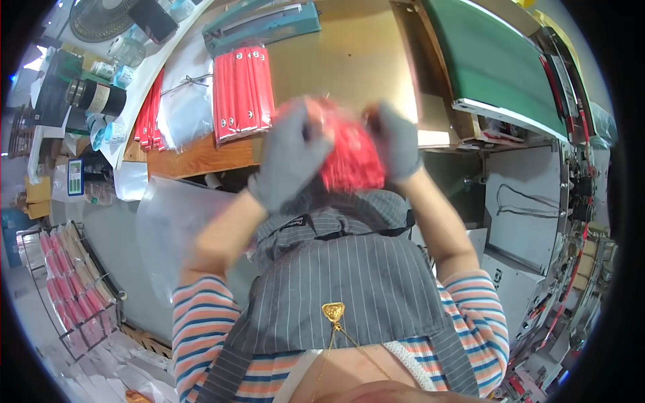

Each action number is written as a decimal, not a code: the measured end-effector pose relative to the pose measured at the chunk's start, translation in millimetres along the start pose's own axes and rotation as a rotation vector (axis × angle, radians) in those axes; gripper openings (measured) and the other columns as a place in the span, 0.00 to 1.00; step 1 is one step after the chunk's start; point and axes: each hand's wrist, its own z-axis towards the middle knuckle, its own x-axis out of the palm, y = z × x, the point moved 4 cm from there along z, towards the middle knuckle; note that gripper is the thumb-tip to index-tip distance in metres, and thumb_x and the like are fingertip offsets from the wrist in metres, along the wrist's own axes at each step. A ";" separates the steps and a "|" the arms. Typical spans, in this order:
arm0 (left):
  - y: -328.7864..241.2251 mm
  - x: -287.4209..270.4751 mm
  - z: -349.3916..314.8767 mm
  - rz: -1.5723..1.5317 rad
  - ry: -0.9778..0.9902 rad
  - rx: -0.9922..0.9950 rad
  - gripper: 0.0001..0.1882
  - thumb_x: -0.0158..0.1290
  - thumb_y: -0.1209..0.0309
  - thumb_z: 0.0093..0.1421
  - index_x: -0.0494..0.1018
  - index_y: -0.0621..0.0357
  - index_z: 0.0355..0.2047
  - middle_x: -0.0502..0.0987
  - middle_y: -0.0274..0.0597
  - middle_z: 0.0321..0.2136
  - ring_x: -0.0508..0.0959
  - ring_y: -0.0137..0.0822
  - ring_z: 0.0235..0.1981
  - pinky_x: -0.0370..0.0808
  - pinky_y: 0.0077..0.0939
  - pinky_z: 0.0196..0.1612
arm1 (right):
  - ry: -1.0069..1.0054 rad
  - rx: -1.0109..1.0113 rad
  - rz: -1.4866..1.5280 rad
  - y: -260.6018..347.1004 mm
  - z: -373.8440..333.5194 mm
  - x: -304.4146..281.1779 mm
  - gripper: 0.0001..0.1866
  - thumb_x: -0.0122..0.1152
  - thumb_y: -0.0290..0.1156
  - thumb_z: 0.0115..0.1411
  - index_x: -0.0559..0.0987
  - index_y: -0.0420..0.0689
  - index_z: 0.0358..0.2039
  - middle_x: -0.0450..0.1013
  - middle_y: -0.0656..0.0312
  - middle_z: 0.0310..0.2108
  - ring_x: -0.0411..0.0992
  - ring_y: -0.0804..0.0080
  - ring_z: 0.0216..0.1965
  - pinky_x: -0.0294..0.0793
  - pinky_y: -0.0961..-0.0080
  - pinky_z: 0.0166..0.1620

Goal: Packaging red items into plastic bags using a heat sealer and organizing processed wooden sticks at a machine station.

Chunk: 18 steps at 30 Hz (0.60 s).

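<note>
Over the near edge of the worktop, in front of my apron, I hold a crinkled red bundle (353,156) that looks like red pieces in clear plastic. Motion blurs it, so its exact kind is hard to make out. My left hand (290,154), in a grey glove, is closed on its left side, with thumb and fingers curled at the upper part. My right hand (398,142), gloved alike, grips its right edge with bent, smeared fingers. Just left of my hands, a flat pack of long red strips (243,94) in clear plastic lies on the worktop.
Beyond the red pack stands a blue-grey metal device (262,27). A clear plastic bag (185,101) and more red strips (149,111) lie farther left. A clear sheet (175,228) hangs below the worktop edge. A green board (494,60) sits right; a wire rack (74,289) stands lower left.
</note>
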 end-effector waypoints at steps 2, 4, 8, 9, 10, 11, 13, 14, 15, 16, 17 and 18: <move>-10.8 -31.1 51.7 -0.077 -0.251 0.110 0.04 0.52 0.74 0.54 0.69 0.59 0.30 0.64 0.30 0.17 0.63 0.20 0.18 0.61 0.17 0.21 | -0.111 -0.019 0.083 37.2 46.2 -30.5 0.06 0.57 0.23 0.50 0.72 0.43 0.30 0.64 0.60 0.13 0.65 0.74 0.14 0.66 0.77 0.22; -11.1 -60.1 103.6 0.428 -0.216 0.163 0.09 0.51 0.68 0.53 0.72 0.61 0.30 0.72 0.47 0.17 0.73 0.41 0.19 0.70 0.31 0.28 | -0.183 -0.219 -0.050 35.3 81.4 -43.0 0.06 0.57 0.24 0.50 0.72 0.44 0.30 0.66 0.59 0.13 0.68 0.64 0.15 0.67 0.74 0.22; 26.3 -72.5 146.5 0.481 0.316 -0.085 0.10 0.49 0.69 0.57 0.75 0.64 0.30 0.67 0.29 0.13 0.67 0.21 0.15 0.64 0.18 0.19 | 0.214 -0.098 -0.310 25.1 154.9 -69.5 0.03 0.55 0.24 0.44 0.76 0.40 0.22 0.73 0.49 0.22 0.73 0.58 0.25 0.71 0.68 0.29; 17.9 -67.9 148.4 0.430 0.193 0.020 0.13 0.48 0.64 0.55 0.74 0.64 0.26 0.71 0.39 0.15 0.71 0.33 0.18 0.68 0.26 0.25 | 0.188 -0.038 -0.248 12.8 162.8 -72.3 0.04 0.55 0.25 0.46 0.76 0.40 0.24 0.73 0.50 0.24 0.72 0.61 0.25 0.71 0.71 0.30; 7.3 -60.1 152.0 0.366 0.078 0.133 0.17 0.48 0.60 0.53 0.74 0.64 0.21 0.75 0.50 0.17 0.75 0.44 0.21 0.71 0.34 0.30 | 0.156 0.029 -0.196 -8.3 168.5 -79.6 0.05 0.55 0.25 0.47 0.76 0.39 0.26 0.74 0.50 0.25 0.71 0.63 0.24 0.70 0.74 0.30; 2.0 -61.6 154.3 0.317 0.012 0.165 0.17 0.47 0.61 0.53 0.74 0.65 0.22 0.75 0.47 0.15 0.75 0.40 0.19 0.71 0.32 0.28 | 0.148 0.029 -0.203 -23.2 169.4 -75.6 0.05 0.55 0.25 0.47 0.76 0.39 0.26 0.74 0.50 0.25 0.71 0.63 0.24 0.70 0.74 0.30; 2.0 -50.3 156.6 0.265 0.129 0.069 0.16 0.46 0.63 0.54 0.74 0.66 0.23 0.74 0.45 0.14 0.75 0.37 0.17 0.72 0.30 0.26 | 0.418 0.269 -0.160 -50.1 164.5 -55.8 0.16 0.60 0.42 0.51 0.72 0.42 0.32 0.73 0.48 0.27 0.73 0.55 0.32 0.71 0.64 0.33; 2.4 -45.1 155.5 0.227 0.236 -0.040 0.16 0.46 0.64 0.54 0.75 0.66 0.24 0.74 0.43 0.13 0.75 0.33 0.16 0.72 0.27 0.24 | 0.413 0.266 -0.166 -47.3 165.4 -60.5 0.16 0.60 0.42 0.51 0.72 0.42 0.32 0.73 0.48 0.27 0.73 0.55 0.32 0.71 0.64 0.33; 1.7 -45.0 155.3 0.096 0.190 -0.156 0.13 0.47 0.70 0.59 0.74 0.65 0.40 0.75 0.36 0.19 0.70 0.19 0.16 0.65 0.11 0.18 | 0.321 0.284 0.016 -43.7 164.3 -71.3 0.12 0.58 0.35 0.51 0.73 0.40 0.30 0.73 0.50 0.26 0.71 0.60 0.27 0.70 0.70 0.31; -10.1 -54.0 155.1 0.101 0.173 -0.149 0.13 0.47 0.70 0.59 0.74 0.65 0.40 0.75 0.36 0.19 0.70 0.19 0.16 0.65 0.11 0.18 | 0.232 0.284 0.203 -26.3 168.2 -82.7 0.07 0.56 0.28 0.51 0.75 0.38 0.29 0.74 0.51 0.25 0.69 0.65 0.23 0.70 0.76 0.30; -20.4 -56.7 154.3 0.019 0.181 -0.132 0.14 0.47 0.70 0.59 0.73 0.66 0.41 0.75 0.36 0.19 0.69 0.18 0.15 0.65 0.11 0.18 | 0.192 0.105 0.025 2.6 169.5 -98.3 0.11 0.58 0.33 0.54 0.74 0.37 0.30 0.73 0.56 0.26 0.69 0.68 0.24 0.70 0.76 0.30; -32.8 -59.7 151.9 -0.060 0.190 -0.117 0.14 0.46 0.70 0.60 0.72 0.66 0.42 0.75 0.35 0.19 0.68 0.18 0.15 0.65 0.11 0.18 | 0.188 0.104 0.021 10.5 164.8 -95.8 0.11 0.58 0.33 0.54 0.74 0.37 0.30 0.73 0.56 0.26 0.69 0.68 0.24 0.70 0.76 0.30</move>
